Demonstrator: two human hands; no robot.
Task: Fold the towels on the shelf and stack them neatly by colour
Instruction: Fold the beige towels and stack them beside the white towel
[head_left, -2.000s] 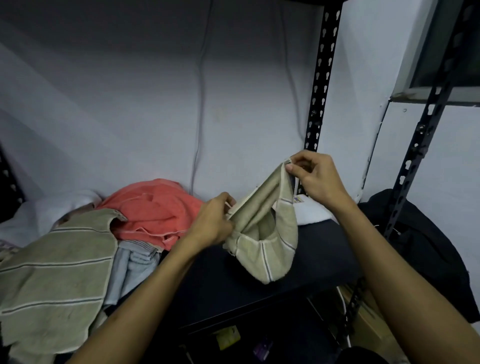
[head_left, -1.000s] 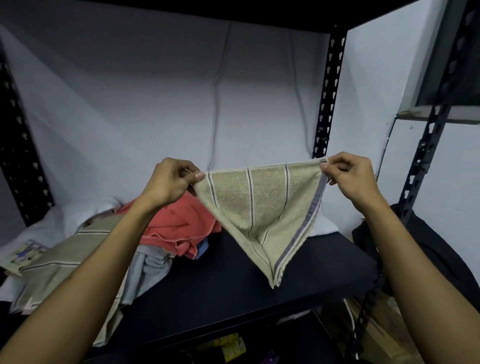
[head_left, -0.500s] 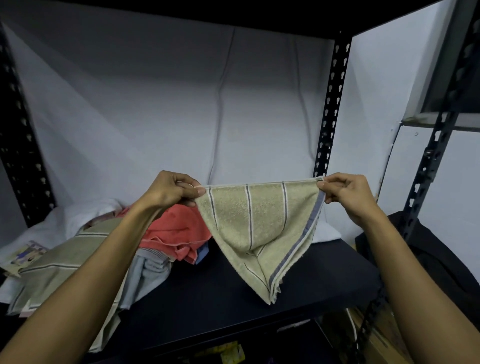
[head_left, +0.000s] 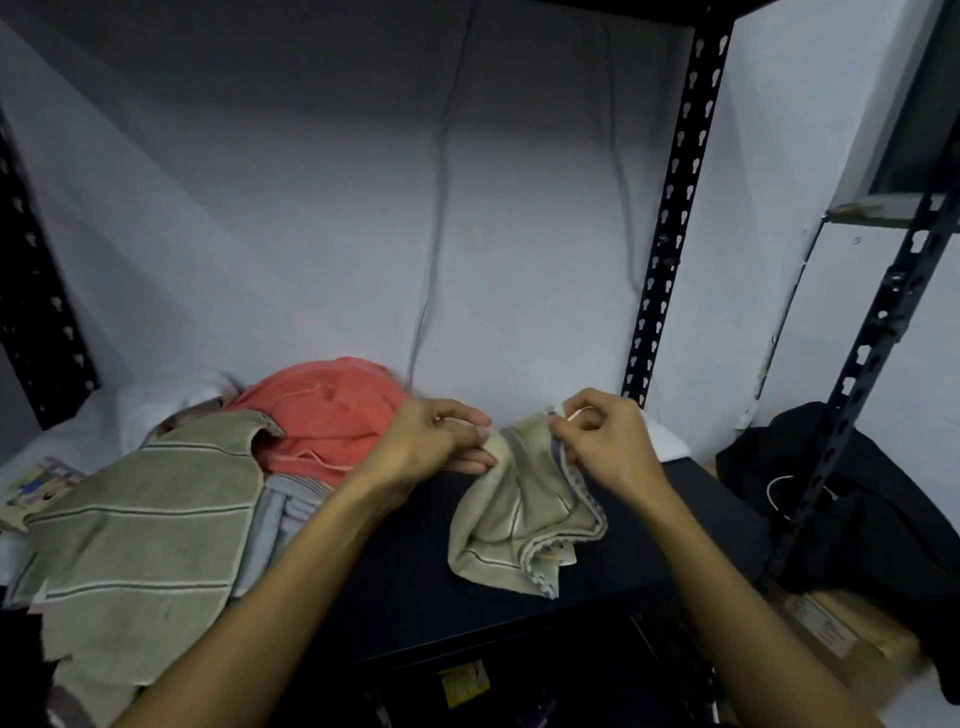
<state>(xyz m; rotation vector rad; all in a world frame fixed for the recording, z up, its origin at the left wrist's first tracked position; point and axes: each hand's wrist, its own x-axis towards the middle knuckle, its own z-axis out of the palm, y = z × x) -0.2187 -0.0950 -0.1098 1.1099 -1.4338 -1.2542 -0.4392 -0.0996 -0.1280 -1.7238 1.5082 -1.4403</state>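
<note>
A small olive-green striped towel (head_left: 519, 519) lies bunched on the dark shelf board (head_left: 405, 587), right of centre. My left hand (head_left: 431, 441) pinches its upper left edge and my right hand (head_left: 597, 441) pinches its upper right corner, the two hands close together. To the left is a loose pile: a larger olive striped towel (head_left: 140, 530) hanging over the shelf's front edge, a coral towel (head_left: 327, 410) behind it, and a light blue-grey towel (head_left: 280, 519) underneath.
White cloth (head_left: 156, 410) lies at the back left and another white piece (head_left: 665, 441) behind my right hand. Black perforated uprights (head_left: 670, 208) frame the shelf. A black garment (head_left: 857, 499) hangs at the right over a cardboard box (head_left: 841, 629).
The small olive towel was held up stretched between my hands; now both hands have come down and together, and the towel lies bunched on the shelf board.
</note>
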